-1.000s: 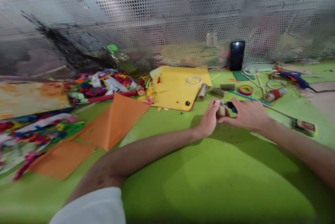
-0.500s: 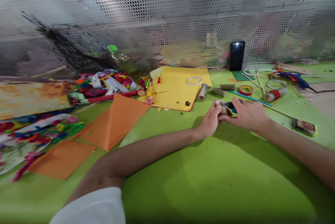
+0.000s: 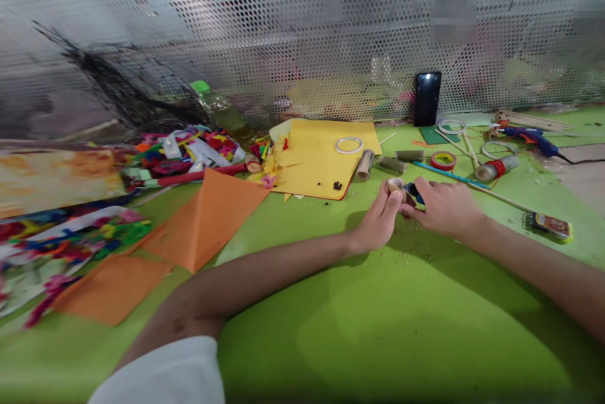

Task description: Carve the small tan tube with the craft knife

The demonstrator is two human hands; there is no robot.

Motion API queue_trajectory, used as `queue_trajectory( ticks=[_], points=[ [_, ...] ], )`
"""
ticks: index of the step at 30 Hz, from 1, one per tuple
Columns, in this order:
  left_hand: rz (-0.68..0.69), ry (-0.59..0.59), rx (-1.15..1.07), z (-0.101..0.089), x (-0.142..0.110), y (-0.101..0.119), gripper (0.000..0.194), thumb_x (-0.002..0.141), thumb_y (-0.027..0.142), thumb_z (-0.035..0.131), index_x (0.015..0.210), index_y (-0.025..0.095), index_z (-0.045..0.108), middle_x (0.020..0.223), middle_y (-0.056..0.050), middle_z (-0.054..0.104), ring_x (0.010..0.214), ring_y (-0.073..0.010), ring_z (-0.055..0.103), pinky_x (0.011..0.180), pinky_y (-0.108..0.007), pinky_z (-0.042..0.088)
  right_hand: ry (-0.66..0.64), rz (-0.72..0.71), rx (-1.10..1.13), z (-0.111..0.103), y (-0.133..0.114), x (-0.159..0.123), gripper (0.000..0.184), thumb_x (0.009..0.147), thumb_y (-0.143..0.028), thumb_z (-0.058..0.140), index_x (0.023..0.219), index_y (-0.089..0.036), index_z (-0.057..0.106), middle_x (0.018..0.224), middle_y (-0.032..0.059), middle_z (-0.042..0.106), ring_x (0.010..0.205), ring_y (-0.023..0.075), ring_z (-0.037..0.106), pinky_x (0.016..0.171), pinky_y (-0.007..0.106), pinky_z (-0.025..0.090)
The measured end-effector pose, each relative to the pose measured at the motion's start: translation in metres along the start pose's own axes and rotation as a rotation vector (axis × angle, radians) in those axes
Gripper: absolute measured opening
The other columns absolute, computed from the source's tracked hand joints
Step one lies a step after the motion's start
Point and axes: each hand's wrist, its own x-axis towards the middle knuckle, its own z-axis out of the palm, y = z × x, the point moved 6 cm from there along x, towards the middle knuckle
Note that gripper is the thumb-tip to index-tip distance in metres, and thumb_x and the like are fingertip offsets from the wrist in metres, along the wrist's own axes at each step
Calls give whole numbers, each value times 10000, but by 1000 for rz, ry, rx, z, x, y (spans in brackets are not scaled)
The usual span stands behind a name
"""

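My left hand (image 3: 378, 222) is closed around a short, pale brown bamboo tube (image 3: 396, 184), its open end facing up. My right hand (image 3: 449, 207) grips a small dark blue and black tool (image 3: 413, 191) whose front end meets the tube's right side. Fingers cover most of this tool, so I cannot tell its exact kind. Both hands are close together above the green table (image 3: 368, 334), and small pale shavings (image 3: 401, 259) are scattered below them. Just behind lie more bamboo pieces, one grey-brown tube (image 3: 365, 164) and two greenish ones (image 3: 393, 164).
Yellow paper sheets (image 3: 321, 158) and orange paper (image 3: 203, 221) lie left of my hands. Colourful scraps (image 3: 189, 145) fill the far left. A phone (image 3: 428, 98) leans on the perforated screen (image 3: 293, 26). On the right are red tape (image 3: 443, 161), a glue gun (image 3: 532, 137) and a bamboo piece with red string (image 3: 496, 169).
The bamboo tube has turned in my left hand, so its open rim now faces up more. My right hand and the tool have shifted slightly left against it.
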Motion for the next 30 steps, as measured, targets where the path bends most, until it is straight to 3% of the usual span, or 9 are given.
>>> queue_trajectory(
  ticks=[3,11,19,26,30],
  points=[
    [16,19,25,-2,0,-4,364,1004,511,340,1128,183,436,994,-49,509,972,-169,526,980,-359,439,-17,6,16,1,-2,0,677,956,-676,141,1078,-159,561,911,145,734,755,281,685,532,323,235],
    [12,42,30,-2,0,-6,342,1011,495,327,1139,190,412,1065,-67,493,1022,-168,521,1002,-359,439,-41,51,63,3,-5,1,664,971,-636,125,1098,-157,568,895,164,732,766,293,687,552,329,301],
    [14,51,144,-5,-1,-5,362,1016,512,294,1152,196,408,1035,-62,534,971,-174,552,976,-382,443,-37,55,65,5,-5,3,669,967,-654,121,1081,-168,567,883,148,735,768,296,695,528,330,262],
    [-139,56,-58,-4,4,-9,228,999,410,348,1005,202,440,822,-11,527,743,-146,522,717,-306,480,-31,17,92,6,-3,4,682,940,-707,175,1076,-176,581,877,143,736,764,278,686,546,316,271],
    [-189,59,-112,-5,5,-12,242,971,399,346,950,197,477,761,5,496,698,-136,478,683,-280,446,-31,18,147,4,-1,4,701,906,-757,203,1045,-191,592,840,128,728,762,273,678,548,312,262]
  ],
)
